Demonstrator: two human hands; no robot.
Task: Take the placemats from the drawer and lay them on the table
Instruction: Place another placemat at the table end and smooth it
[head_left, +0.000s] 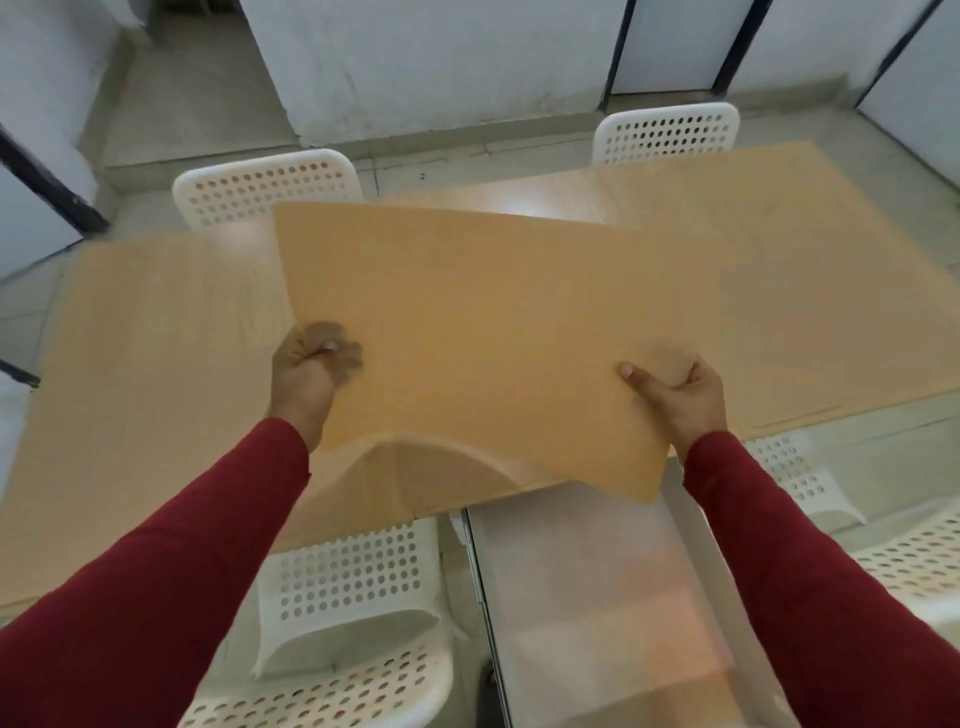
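Tan flexible rectangular placemat (493, 332): my left hand (306, 379) and right hand (680, 395) pinch its six-o'clock edge, spreading it flat above the pale wooden table (156, 338).

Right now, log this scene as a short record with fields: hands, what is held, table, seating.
left hand: left hand grips the placemat's left edge
right hand: right hand pinches the placemat near its right corner, thumb on top
held item: tan placemat, held above the table, near edge sagging and buckled
table: light wood table; whether other mats already lie on it cannot be told
seating: white perforated chairs, two at the far side, one at the near side
task state: this placemat not yet laid flat
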